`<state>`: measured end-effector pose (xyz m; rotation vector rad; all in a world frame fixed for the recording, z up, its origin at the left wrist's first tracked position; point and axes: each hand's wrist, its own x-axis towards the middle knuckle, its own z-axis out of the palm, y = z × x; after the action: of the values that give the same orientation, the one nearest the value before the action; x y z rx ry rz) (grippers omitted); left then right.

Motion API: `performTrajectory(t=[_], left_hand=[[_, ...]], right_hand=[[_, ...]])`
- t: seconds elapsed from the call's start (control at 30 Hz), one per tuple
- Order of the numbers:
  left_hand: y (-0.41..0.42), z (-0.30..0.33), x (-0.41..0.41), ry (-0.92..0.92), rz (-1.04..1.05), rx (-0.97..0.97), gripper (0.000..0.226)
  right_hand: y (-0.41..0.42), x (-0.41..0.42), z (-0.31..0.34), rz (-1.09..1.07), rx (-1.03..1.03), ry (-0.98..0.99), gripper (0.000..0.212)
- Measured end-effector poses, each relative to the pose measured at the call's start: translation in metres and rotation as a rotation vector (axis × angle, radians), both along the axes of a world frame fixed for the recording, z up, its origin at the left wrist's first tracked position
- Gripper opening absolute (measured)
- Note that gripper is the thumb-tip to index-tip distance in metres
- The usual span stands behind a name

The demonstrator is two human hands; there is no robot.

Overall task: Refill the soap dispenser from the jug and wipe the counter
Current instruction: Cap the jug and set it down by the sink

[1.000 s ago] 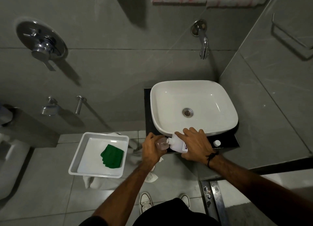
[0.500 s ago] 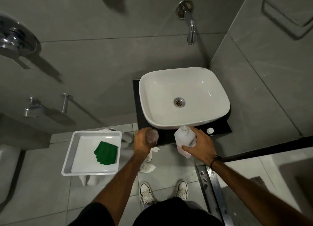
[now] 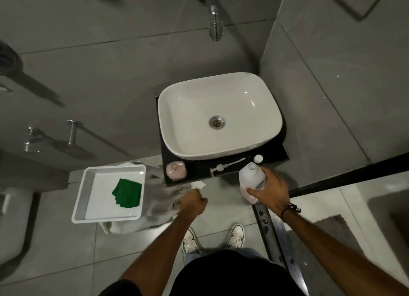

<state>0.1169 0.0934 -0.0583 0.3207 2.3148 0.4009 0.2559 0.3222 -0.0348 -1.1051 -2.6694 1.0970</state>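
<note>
The jug [image 3: 251,183], translucent white plastic and squarish, is gripped by the right hand [image 3: 271,190], fingers wrapped around its side, just off the counter's front edge. Its open neck points up and away, its long axis tilted toward the wall. Its white cap [image 3: 258,158] is seen near it on the counter [image 3: 274,156], a glossy black slab. The soap dispenser [image 3: 176,170], pale pink and rounded, stands open at the left corner; its pump [image 3: 225,167] is laid flat, running left to right. The left hand [image 3: 192,203] is curled shut below the counter, empty as far as can be told. A smooth white basin [image 3: 219,115] is set against grey tiles. A green cloth [image 3: 128,193] is folded in a white tray [image 3: 82,191].
</note>
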Motion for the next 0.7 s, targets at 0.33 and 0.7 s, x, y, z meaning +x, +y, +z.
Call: performTrajectory(t=[0.33,0.7], left_hand=[[0.210,0.010,0.007,0.409,-0.645,0.219,0.047],[0.218,0.025,0.037,0.258,-0.345,0.638,0.020]], right_hand=[[0.070,0.069,-0.017,-0.031,0.003,-0.042,0.069],[0.091,0.082,-0.019,-0.053,0.031,-0.057,0.084]])
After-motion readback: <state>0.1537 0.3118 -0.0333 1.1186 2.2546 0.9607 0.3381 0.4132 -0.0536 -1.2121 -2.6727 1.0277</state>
